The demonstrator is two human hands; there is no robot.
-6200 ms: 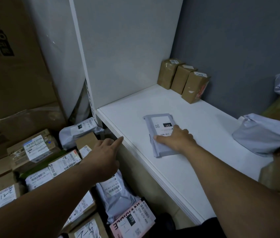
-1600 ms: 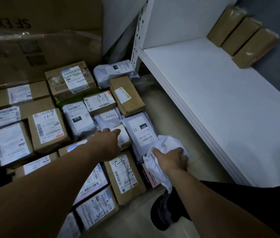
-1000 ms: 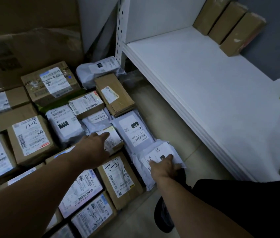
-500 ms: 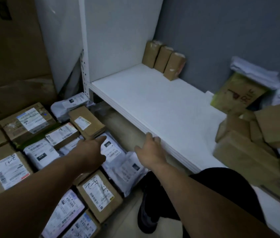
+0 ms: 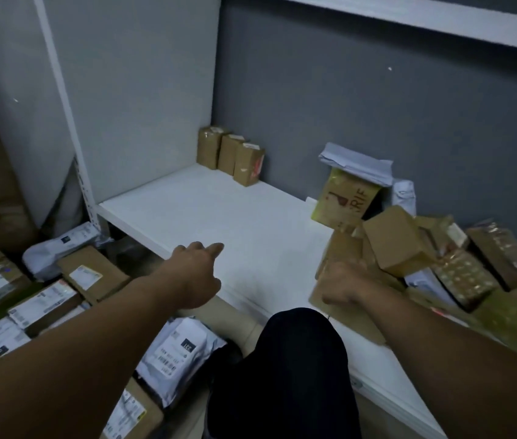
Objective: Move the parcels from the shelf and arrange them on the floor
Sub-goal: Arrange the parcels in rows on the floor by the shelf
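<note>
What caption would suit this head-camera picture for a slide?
Right hand reaches the pile of cardboard parcels on the white shelf; open left hand hovers at its front edge.

We see the left forearm (image 5: pixel 92 343) and right forearm (image 5: pixel 440 340) stretched forward, both bare. The left hand (image 5: pixel 198 274) hovers palm down, its fingers (image 5: pixel 212 248) loosely extended and holding nothing. The right hand (image 5: pixel 342 285) is blurred, knuckles up, curled under; whether it grips anything we cannot tell
</note>
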